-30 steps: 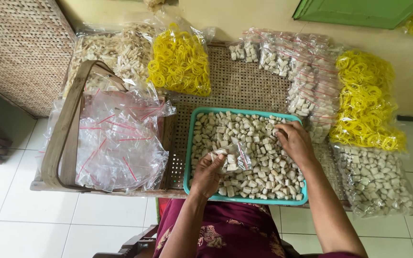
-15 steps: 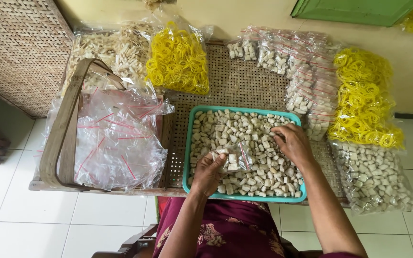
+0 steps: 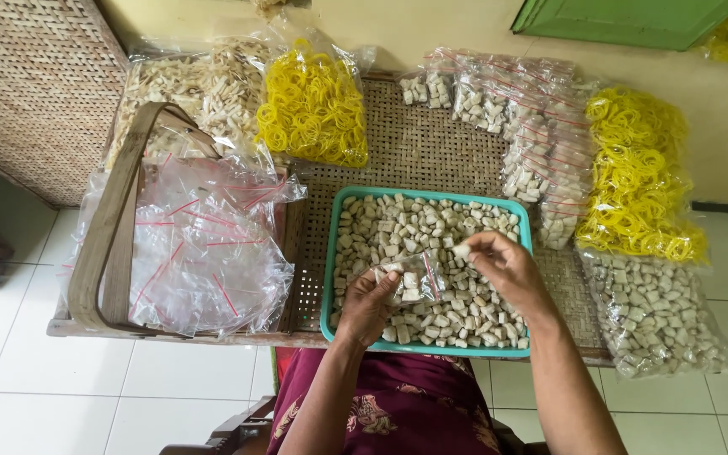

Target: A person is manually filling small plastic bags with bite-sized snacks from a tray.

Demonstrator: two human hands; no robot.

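Teal tray (image 3: pixel 329 278) sits on the woven bench (image 3: pixel 419 152), full of pale small cubes (image 3: pixel 398 227). Left hand (image 3: pixel 370 303) holds a small clear bag (image 3: pixel 410 282) over the tray's middle, fingers closed on its left edge, mouth of the bag facing right. Bag lies roughly level, long axis left to right, already part filled with cubes. Right hand (image 3: pixel 507 265) is just right of the bag, fingers pinched narrow on one cube (image 3: pixel 462 249) at the tips. That cube sits just up and right of the bag mouth, near but not touching; right hand is the nearer one to the loose cubes, left only steadies the bag.

Around it: heap of empty clear bags (image 3: pixel 204 244) with red strips at left, inside a wooden handled basket (image 3: pixel 115 227). Yellow rubber bands in a bag (image 3: pixel 313 109) behind the tray, more bands (image 3: pixel 638 181) at right. Filled packets (image 3: pixel 541 143) stacked at back right, a big sack of cubes (image 3: pixel 655 316) at right front. White tile floor (image 3: pixel 10 362) below, maroon patterned clothing (image 3: pixel 398 413) at the bottom edge.
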